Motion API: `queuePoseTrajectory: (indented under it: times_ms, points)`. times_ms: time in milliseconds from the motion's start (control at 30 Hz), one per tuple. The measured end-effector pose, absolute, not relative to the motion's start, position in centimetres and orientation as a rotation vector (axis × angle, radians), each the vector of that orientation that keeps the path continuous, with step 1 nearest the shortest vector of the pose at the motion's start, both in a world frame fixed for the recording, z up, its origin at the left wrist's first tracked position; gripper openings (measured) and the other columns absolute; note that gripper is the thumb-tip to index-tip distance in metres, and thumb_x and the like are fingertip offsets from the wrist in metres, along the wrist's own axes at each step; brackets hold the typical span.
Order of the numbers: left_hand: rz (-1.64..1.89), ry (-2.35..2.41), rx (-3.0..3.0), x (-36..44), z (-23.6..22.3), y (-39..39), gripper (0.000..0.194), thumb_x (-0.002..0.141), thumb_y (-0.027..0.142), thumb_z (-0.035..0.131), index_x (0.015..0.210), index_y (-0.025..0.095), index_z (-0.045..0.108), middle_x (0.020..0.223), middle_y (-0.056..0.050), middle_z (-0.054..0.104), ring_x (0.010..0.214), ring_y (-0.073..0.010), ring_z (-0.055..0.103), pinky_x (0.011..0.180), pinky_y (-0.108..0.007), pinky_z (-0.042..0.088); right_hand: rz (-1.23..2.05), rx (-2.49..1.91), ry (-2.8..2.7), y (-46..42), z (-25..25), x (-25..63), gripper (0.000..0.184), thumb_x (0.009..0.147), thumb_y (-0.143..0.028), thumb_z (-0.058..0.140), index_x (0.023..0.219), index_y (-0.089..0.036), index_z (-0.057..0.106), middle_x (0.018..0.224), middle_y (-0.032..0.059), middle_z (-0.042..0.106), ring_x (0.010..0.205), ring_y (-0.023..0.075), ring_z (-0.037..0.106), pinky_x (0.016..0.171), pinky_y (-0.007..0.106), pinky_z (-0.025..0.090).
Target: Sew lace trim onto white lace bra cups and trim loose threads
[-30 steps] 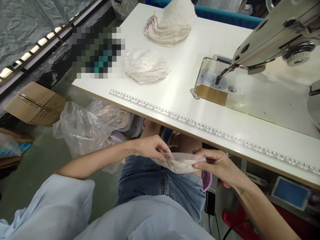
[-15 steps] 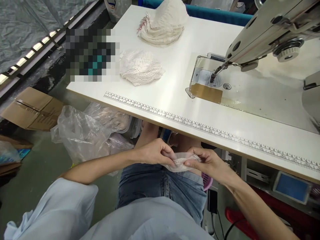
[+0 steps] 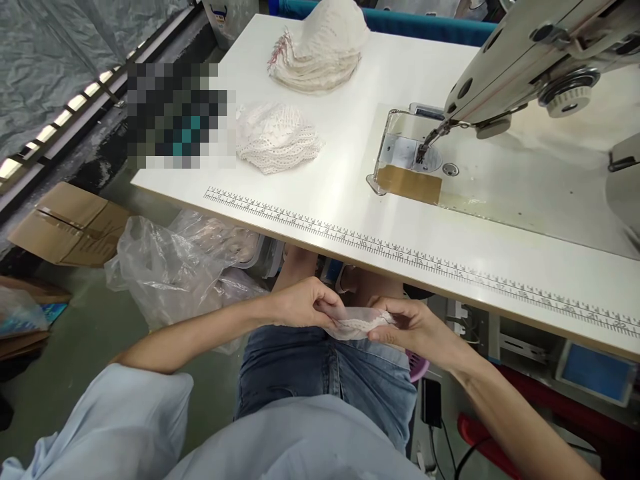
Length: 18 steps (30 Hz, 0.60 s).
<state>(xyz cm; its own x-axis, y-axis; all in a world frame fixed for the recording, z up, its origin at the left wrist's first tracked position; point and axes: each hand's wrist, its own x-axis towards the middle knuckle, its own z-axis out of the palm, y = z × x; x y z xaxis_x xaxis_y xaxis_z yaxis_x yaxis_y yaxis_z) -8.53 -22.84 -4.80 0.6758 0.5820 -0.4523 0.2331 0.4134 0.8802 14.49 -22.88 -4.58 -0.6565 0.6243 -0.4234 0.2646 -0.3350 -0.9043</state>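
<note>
Over my lap, below the table's front edge, a small piece of sheer white fabric with a lacy, stitched band is stretched between both hands. My left hand pinches its left end with thumb and fingers. The right end is gripped by my right hand, thumb on top of the band. On the table lie a stack of white eyelet lace pieces and, behind it, a taller pile of cream fabric pieces with reddish threads at its left edge.
A sewing machine stands at the right of the white table, its needle and presser foot over the metal plate. A printed ruler runs along the front edge. Plastic bags and a cardboard box sit on the floor at left.
My left fingers have drawn slightly left along the fabric, and more of the lacy band shows between my hands. The whole view has shifted a little.
</note>
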Motion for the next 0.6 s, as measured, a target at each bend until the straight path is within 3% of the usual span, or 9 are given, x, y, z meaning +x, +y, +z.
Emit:
queuePoseTrajectory:
  times_ms: [267,600]
  points:
    - [0.200,0.874,1.173,-8.29,-4.58,-22.71,0.023,0.065,0.012,0.071,0.089,0.011,0.071,0.074,-0.001,0.071,0.071,-0.0127,0.065,0.065,-0.018,0.049,2.132,-1.166,-1.637,-22.85,-4.81,14.86,0.021,0.077,-0.038,0.066,0.082,-0.017,0.063,0.082,0.0026,0.060,0.076,0.0163,0.056,0.068,0.029,0.044]
    - [0.169,0.807,1.193,-8.66,-4.76,-22.67,0.028,0.068,0.014,0.069,0.096,0.013,0.070,0.086,-0.004,0.071,0.080,-0.0147,0.066,0.072,-0.021,0.051,2.143,-1.223,-1.622,-23.05,-5.09,14.28,0.021,0.075,-0.038,0.068,0.074,-0.017,0.064,0.067,-0.0022,0.058,0.059,0.0096,0.050,0.053,0.023,0.038]
